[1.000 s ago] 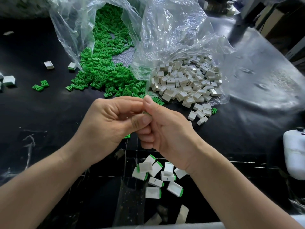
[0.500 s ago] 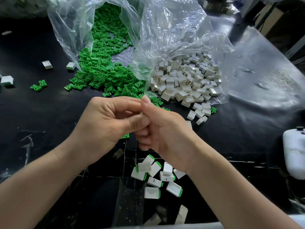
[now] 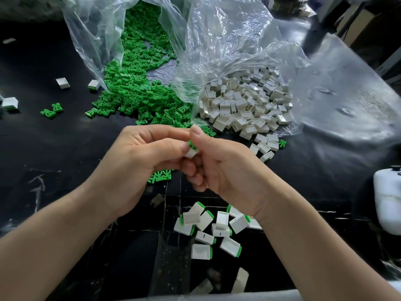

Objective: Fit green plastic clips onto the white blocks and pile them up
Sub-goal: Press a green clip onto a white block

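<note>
The left hand [image 3: 138,161] pinched a small white plastic block [image 3: 191,153]. The right hand [image 3: 223,170], touching it, pinched a green plastic clip [image 3: 191,144] against the block's top. Fitting seemed half done; the next move called for a firm press home, then a drop onto the pile of clipped white blocks [image 3: 208,231] below the wrists.

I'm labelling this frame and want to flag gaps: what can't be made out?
Head view:
1. Clip and block: mostly covered by fingers of the left hand and right hand; whether the clip is seated cannot be told.
2. Pile: its right part is hidden under the right wrist.
3. White container: cut off by the right edge.
</note>
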{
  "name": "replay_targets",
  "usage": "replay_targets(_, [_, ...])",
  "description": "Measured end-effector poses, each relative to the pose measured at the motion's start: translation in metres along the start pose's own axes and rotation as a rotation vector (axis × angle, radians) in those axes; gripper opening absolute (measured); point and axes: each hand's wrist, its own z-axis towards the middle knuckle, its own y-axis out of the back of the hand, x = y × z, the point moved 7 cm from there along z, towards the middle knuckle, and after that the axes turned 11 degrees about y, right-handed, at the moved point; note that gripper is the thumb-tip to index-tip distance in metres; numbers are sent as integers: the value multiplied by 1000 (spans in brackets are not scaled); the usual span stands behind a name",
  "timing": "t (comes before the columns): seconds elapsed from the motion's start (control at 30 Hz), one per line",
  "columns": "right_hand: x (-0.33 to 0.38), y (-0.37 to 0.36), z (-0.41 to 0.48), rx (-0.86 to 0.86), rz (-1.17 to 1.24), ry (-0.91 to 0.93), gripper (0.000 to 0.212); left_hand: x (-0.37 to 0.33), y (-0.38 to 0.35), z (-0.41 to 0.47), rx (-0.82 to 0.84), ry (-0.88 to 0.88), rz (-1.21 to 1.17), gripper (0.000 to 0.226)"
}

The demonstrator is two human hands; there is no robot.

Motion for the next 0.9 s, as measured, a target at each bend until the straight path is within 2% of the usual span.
replay_targets(0.17, [1, -1, 0, -5, -6, 17, 60, 2, 2, 1, -20, 25, -6, 23])
replay_targets(0.37, [2, 1, -1, -8, -142, 24, 50, 1, -1, 0, -17, 18, -18, 22])
replay_targets(0.5, [5, 2, 0, -58, -170, 97, 40, -1, -2, 0, -7, 13, -29, 22])
replay_targets(0.73, [4, 5, 1, -200, -344, 195, 41, 1, 0, -2, -83, 2, -89, 26])
replay_targets(0.9, [2, 4, 2, -220, -377, 213, 36, 7, 3, -1, -101, 29, -111, 26])
